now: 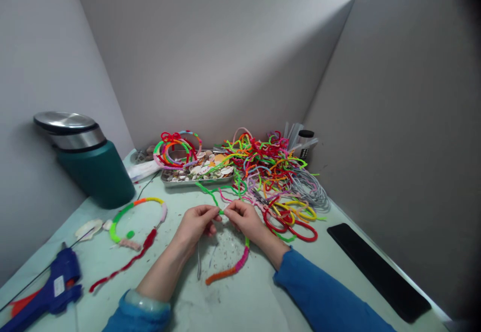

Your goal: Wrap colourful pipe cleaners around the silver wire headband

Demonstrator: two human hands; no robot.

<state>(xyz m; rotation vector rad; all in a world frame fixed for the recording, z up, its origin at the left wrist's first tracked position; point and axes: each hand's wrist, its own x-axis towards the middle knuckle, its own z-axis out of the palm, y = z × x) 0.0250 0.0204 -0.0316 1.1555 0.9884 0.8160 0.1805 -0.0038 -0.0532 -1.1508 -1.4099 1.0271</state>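
Observation:
My left hand [199,222] and my right hand [243,217] meet over the middle of the table, thumbs and fingertips pinched on a green pipe cleaner [215,199]. Its free end runs up and away toward the tray. Below my right hand hangs a curved wire ring section wrapped in pink and orange pipe cleaner [240,263], part of it hidden behind the hand. Thin grey wire ends [199,259] dangle under my left hand. Left of my hands lies a colourful wrapped ring [119,217] with a loose red pipe cleaner [131,262].
A metal tray [180,184] of shells stands behind, with finished rings [176,151] on it. Beside it are a pipe cleaner heap [263,156], grey wire coil [310,189] and red-handled scissors [306,232]. A green bottle [93,172], blue glue gun [56,284] and black strip [376,272] flank the workspace.

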